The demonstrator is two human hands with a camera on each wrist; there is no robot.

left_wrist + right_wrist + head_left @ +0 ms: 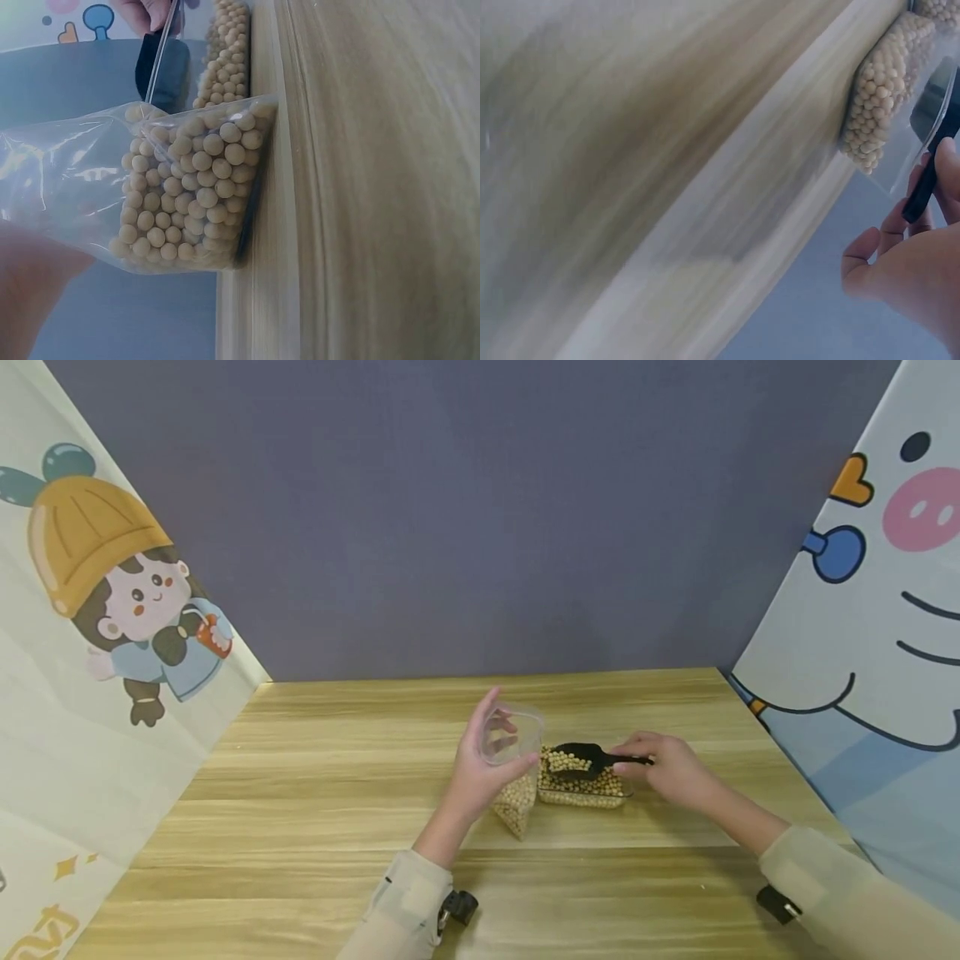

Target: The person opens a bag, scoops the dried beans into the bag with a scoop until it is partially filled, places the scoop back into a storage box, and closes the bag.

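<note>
My left hand (480,768) holds a clear plastic bag (67,172) near its top, with thumb and fingers spread around the mouth. Pale round beans (191,187) fill the bag's lower part, which stands on the table. A black scoop (597,757) is pinched by its handle in my right hand (678,772). Beans lie in the scoop's bowl, just over a clear rectangular container (583,798). That container, immediately right of the bag, holds more of the same beans. In the right wrist view, the thumb and fingers (946,169) grip the handle.
Both bag and container rest on a wood-grain table (300,827). A grey-blue panel (480,527) rises behind it, with printed cartoon panels at the left (45,693) and right (885,652).
</note>
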